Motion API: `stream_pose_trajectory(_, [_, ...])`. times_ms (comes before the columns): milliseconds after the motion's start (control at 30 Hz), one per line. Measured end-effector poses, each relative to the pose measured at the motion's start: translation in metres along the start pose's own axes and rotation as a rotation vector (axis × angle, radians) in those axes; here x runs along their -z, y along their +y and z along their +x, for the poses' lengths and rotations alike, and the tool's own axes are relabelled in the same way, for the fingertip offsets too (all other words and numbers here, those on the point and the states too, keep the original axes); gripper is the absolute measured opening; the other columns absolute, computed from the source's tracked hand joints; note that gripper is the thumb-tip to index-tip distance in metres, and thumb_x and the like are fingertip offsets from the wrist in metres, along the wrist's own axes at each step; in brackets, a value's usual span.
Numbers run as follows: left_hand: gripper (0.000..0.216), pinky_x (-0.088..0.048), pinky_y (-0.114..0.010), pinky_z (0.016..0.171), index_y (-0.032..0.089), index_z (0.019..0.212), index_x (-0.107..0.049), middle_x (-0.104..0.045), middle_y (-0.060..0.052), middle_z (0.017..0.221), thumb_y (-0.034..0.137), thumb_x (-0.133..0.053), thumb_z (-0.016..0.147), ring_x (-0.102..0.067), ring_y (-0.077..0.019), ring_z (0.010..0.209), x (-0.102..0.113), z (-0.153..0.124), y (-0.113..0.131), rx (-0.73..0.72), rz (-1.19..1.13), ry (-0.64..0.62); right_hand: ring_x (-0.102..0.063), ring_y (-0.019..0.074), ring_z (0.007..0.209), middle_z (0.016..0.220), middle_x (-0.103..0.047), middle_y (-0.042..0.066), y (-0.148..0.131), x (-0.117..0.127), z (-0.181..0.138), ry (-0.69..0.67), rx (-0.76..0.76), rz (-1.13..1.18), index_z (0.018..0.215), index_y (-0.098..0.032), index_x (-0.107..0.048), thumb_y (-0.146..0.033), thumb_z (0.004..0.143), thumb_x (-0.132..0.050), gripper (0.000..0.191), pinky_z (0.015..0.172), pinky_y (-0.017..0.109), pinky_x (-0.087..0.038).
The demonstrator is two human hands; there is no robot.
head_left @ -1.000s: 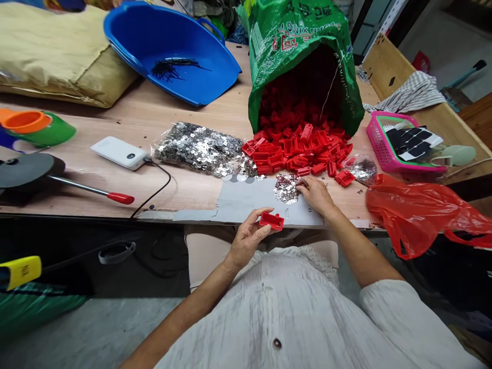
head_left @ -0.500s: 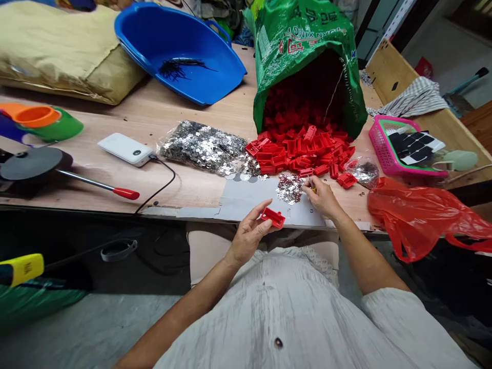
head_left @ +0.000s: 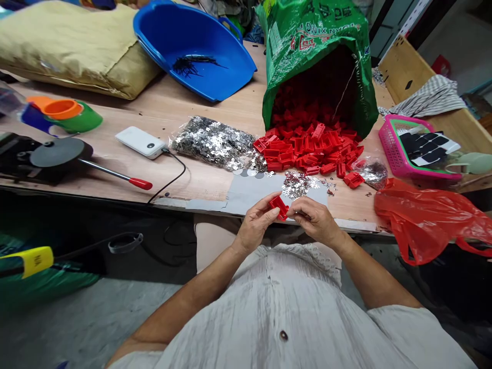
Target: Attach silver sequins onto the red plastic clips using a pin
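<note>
In my left hand (head_left: 255,221) a small red plastic housing (head_left: 279,207) is pinched between thumb and fingers, its hollow side up. My right hand (head_left: 313,218) is closed at the housing's right end, thumb and forefinger pressed together. Whatever sits between those fingertips is too small to make out. Just beyond the hands lies a heap of small shiny metal pieces (head_left: 295,185) on a grey sheet (head_left: 246,192). Behind it, more red housings (head_left: 307,148) spill from a green sack (head_left: 319,51) lying on its side.
A clear bag of metal pieces (head_left: 211,141) lies left of the sack. Further left are a white power bank (head_left: 140,142) with a cable and a red-handled lever tool (head_left: 103,169). A blue basin (head_left: 226,72) stands behind. To the right are a pink basket (head_left: 392,146) and a red plastic bag (head_left: 430,215).
My right hand has come from the metal heap down and left to the red housing. The housing has turned a little in my left hand. The whole view has shifted slightly.
</note>
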State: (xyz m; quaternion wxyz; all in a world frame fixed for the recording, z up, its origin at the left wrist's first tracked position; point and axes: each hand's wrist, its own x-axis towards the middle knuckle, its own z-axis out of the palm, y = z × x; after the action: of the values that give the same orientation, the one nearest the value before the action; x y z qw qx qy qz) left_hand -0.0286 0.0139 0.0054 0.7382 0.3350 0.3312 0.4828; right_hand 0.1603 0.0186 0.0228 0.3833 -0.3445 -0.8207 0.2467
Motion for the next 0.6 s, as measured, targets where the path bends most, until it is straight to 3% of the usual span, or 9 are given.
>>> stream_pose_trajectory(233, [0.044, -0.049, -0.026, 0.080, 0.023, 0.120, -0.068, -0.069, -0.003, 0.095, 0.028, -0.074, 0.077, -0.060, -0.0142, 0.083, 0.002, 0.000, -0.001, -0.005, 0.058, -0.026, -0.058, 0.0148, 0.081, 0.090, -0.062, 0.004, 0.002, 0.001, -0.004, -0.086, -0.127, 0.114, 0.096, -0.023, -0.065, -0.021, 0.091, -0.060, 0.007, 0.071, 0.028, -0.048])
stream_pose_trajectory(367, [0.042, -0.049, -0.027, 0.084, 0.024, 0.121, -0.067, -0.070, -0.002, 0.097, 0.028, -0.072, 0.079, -0.061, -0.0149, 0.088, 0.007, 0.001, -0.006, -0.018, 0.088, -0.046, -0.051, 0.0116, 0.068, 0.092, -0.060, 0.002, 0.004, 0.002, -0.010, -0.070, -0.278, 0.166, 0.103, -0.024, -0.064, -0.031, 0.088, -0.066, 0.016, 0.062, 0.025, -0.044])
stream_pose_trajectory(433, [0.042, -0.049, -0.028, 0.086, 0.025, 0.122, -0.065, -0.070, -0.003, 0.102, 0.028, -0.072, 0.080, -0.062, -0.0159, 0.092, 0.011, 0.002, -0.009, -0.038, 0.118, -0.060, -0.052, 0.0125, 0.072, 0.096, -0.059, 0.003, 0.006, 0.003, -0.013, -0.057, -0.340, 0.155, 0.114, -0.024, -0.061, -0.034, 0.090, -0.063, 0.026, 0.066, 0.026, -0.045])
stream_pose_trajectory(533, [0.042, -0.050, -0.031, 0.091, 0.024, 0.118, -0.063, -0.067, -0.006, 0.116, 0.025, -0.074, 0.078, -0.063, -0.0174, 0.099, 0.020, 0.005, -0.013, -0.107, 0.228, -0.089, -0.056, 0.0166, 0.092, 0.107, -0.056, 0.006, 0.011, 0.001, -0.020, -0.077, -0.371, 0.093, 0.134, -0.026, -0.051, -0.032, 0.097, -0.049, 0.037, 0.083, 0.031, -0.048])
stream_pose_trajectory(600, [0.039, -0.050, -0.032, 0.092, 0.022, 0.114, -0.061, -0.065, -0.007, 0.118, 0.023, -0.075, 0.077, -0.064, -0.0177, 0.100, 0.026, 0.008, -0.013, -0.173, 0.357, -0.106, -0.055, 0.0184, 0.100, 0.106, -0.054, 0.007, 0.015, -0.003, -0.024, -0.088, -0.367, 0.023, 0.136, -0.028, -0.051, -0.030, 0.100, -0.041, 0.038, 0.090, 0.034, -0.047])
